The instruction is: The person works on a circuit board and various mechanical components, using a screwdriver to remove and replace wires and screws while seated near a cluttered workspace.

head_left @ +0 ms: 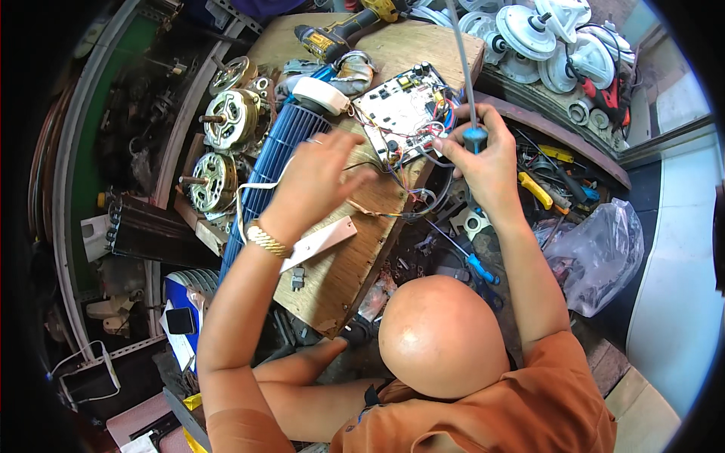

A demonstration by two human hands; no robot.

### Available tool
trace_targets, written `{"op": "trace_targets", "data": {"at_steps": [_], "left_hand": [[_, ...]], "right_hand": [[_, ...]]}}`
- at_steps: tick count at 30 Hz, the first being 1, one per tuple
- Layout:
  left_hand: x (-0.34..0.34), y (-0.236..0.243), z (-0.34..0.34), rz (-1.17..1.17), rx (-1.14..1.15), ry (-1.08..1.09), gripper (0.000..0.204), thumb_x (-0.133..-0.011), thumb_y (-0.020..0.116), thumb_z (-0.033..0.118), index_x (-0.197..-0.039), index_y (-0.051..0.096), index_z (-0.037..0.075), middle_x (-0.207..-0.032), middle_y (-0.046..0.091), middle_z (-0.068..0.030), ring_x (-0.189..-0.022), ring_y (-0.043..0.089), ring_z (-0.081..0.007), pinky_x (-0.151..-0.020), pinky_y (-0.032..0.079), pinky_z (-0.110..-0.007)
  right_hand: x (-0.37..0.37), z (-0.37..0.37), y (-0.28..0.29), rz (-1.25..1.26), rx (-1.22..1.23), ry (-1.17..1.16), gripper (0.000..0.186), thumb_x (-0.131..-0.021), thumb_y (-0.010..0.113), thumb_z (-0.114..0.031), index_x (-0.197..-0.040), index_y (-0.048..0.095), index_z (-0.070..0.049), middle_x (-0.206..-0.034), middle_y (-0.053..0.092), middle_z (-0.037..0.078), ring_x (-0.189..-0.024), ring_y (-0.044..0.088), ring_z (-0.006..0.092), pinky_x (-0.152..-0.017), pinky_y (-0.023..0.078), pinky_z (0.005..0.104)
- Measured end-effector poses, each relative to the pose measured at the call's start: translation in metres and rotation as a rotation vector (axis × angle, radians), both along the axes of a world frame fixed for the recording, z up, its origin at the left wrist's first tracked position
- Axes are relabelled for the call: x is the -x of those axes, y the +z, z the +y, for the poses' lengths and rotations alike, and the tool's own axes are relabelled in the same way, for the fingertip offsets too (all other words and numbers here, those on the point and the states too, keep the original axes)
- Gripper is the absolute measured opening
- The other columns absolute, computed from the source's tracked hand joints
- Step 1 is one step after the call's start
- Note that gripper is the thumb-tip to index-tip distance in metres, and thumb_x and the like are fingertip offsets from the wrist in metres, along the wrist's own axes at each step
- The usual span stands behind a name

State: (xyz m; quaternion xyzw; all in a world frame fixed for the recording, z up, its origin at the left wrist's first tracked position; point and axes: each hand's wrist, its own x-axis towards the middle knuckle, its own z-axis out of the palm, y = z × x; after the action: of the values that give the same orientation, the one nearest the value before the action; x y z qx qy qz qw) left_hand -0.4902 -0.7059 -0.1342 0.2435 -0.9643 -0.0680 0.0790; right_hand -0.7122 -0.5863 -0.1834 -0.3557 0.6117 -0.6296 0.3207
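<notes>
My left hand, a gold bracelet on its wrist, hovers over a long blue ribbed fan roller. Its fingers are apart, slightly blurred, with nothing visible in them. My right hand is closed round the blue handle of a screwdriver, whose long shaft points away toward the far edge. The thumb and fingertips of that hand are close to coloured wires at the right side of a white circuit board. The board lies on a wooden bench, and more wires hang over the bench edge.
Metal motors stand left of the roller. A yellow cordless drill lies at the back, with white round motors at the far right. A white strip is near my left forearm. Tools and a plastic bag lie right.
</notes>
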Motion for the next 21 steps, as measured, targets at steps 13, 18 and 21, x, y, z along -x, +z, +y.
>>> {"op": "trace_targets", "data": {"at_steps": [13, 18, 21], "left_hand": [[-0.041, -0.063, 0.071, -0.090, 0.100, -0.052, 0.046, -0.080, 0.062, 0.003, -0.124, 0.073, 0.016, -0.087, 0.064, -0.0002, -0.078, 0.064, -0.0202, -0.066, 0.049, -0.035], [-0.027, -0.050, 0.067, -0.070, 0.069, -0.065, 0.032, -0.082, 0.065, 0.011, -0.114, 0.071, 0.012, -0.102, 0.062, -0.0064, -0.094, 0.061, -0.0263, -0.080, 0.048, -0.041], [-0.012, -0.040, 0.058, 0.024, 0.101, 0.028, 0.027, -0.082, 0.070, 0.023, -0.104, 0.068, 0.008, -0.113, 0.059, -0.0114, -0.102, 0.056, -0.0318, -0.087, 0.045, -0.045]], "right_hand": [[-0.004, -0.079, 0.060, -0.110, 0.032, 0.367, 0.044, -0.076, 0.087, -0.007, -0.112, 0.063, 0.002, -0.077, 0.071, 0.010, -0.049, 0.060, 0.0116, -0.043, 0.047, 0.0269], [-0.047, -0.129, 0.048, -0.337, 0.026, 0.561, 0.039, -0.081, 0.085, -0.012, -0.111, 0.065, 0.000, -0.080, 0.072, 0.010, -0.049, 0.061, 0.0098, -0.045, 0.049, 0.0256], [-0.053, -0.144, 0.045, -0.241, -0.082, 0.710, 0.029, -0.086, 0.079, -0.013, -0.108, 0.066, 0.000, -0.085, 0.076, 0.010, -0.048, 0.060, 0.0103, -0.045, 0.050, 0.0267]]}}
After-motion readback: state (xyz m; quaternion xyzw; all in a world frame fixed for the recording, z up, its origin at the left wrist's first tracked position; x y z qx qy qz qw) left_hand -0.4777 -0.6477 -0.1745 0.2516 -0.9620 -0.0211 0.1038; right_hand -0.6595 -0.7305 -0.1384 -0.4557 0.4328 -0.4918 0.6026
